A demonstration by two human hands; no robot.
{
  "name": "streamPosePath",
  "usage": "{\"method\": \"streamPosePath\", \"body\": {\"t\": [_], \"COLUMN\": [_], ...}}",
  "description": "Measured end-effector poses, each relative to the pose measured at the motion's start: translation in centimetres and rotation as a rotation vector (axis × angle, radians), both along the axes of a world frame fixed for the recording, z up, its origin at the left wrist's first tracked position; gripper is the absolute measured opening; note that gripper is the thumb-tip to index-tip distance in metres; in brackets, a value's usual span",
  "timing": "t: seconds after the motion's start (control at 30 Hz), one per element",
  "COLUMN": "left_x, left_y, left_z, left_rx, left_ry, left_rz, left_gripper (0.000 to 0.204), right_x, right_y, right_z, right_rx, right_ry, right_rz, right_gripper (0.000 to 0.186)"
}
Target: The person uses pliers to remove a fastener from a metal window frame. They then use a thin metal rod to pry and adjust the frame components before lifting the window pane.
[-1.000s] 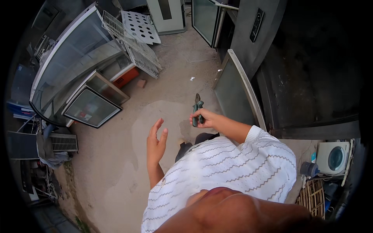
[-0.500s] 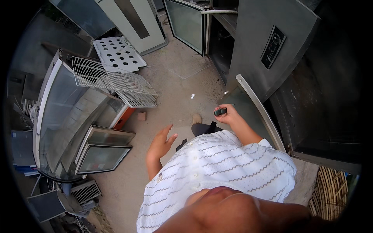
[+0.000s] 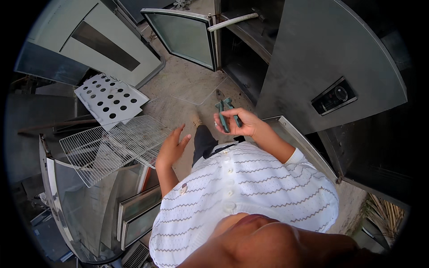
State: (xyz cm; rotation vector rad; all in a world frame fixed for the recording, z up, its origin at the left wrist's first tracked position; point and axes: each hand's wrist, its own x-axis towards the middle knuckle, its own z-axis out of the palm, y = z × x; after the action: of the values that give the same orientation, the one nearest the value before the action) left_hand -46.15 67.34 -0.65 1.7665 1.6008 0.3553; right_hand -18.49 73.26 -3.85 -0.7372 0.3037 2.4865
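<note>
A pair of pliers (image 3: pixel 223 119) with dark green handles sits in my right hand (image 3: pixel 245 122), whose fingers curl round the grips. Its handles are spread apart and its jaws point away from me. My left hand (image 3: pixel 170 146) is empty, fingers loosely stretched and apart. It hangs beside a white wire rack (image 3: pixel 114 145), the thing nearest to it; whether the two touch I cannot tell.
A white panel with round holes (image 3: pixel 111 97) lies beyond the rack. Ahead, a glass door (image 3: pixel 181 38) stands open on a dark cabinet (image 3: pixel 239 67). A large grey metal door (image 3: pixel 308 58) rises on the right. Framed glass panes (image 3: pixel 143 225) lean at the lower left.
I have moved forward and the view has turned. My right hand has brought the pliers farther forward and leftward, with their spread handles now showing. My left hand stays empty.
</note>
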Motion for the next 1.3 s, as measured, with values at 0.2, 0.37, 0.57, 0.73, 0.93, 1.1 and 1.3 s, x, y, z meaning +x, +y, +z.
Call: {"method": "streamPosePath", "body": {"t": [0.2, 0.37, 0.57, 0.73, 0.93, 1.1, 1.3], "left_x": [-2.9, -2.3, 1.6, 3.7, 2.0, -0.5, 2.0], "left_y": [18.0, 30.3, 40.9, 44.7, 47.9, 51.9, 54.5], "left_z": [-1.6, 0.4, -1.5, -1.7, -1.8, -2.1, -1.4], "left_rx": [0.103, 0.086, 0.136, 0.119, -0.103, -0.120, -0.066], "left_ry": [0.042, -0.044, -0.077, -0.181, -0.116, -0.035, -0.006], "left_rz": [-0.277, -0.555, -0.877, -0.984, -0.967, -0.858, -0.804], "left_gripper": [0.051, 0.052, 0.052, 0.052, 0.052, 0.050, 0.050], "right_x": [2.7, -0.7, -2.5, 1.9, 7.6, 9.5, 10.3], "right_y": [6.5, 12.5, 17.7, 22.4, 27.7, 29.8, 31.7], "right_z": [-6.1, -1.8, 0.0, -1.6, -2.0, -5.4, -3.9], "right_rx": [0.103, 0.180, 0.321, 0.262, -0.085, 0.158, 0.193], "right_ry": [-0.448, -0.833, -1.381, -2.123, -2.533, -2.833, -2.908], "right_rz": [-0.264, -0.462, -0.520, -0.433, -0.144, -0.155, -0.074], "right_gripper": [0.013, 0.018, 0.045, 0.067, 0.068, 0.041, 0.028]}}
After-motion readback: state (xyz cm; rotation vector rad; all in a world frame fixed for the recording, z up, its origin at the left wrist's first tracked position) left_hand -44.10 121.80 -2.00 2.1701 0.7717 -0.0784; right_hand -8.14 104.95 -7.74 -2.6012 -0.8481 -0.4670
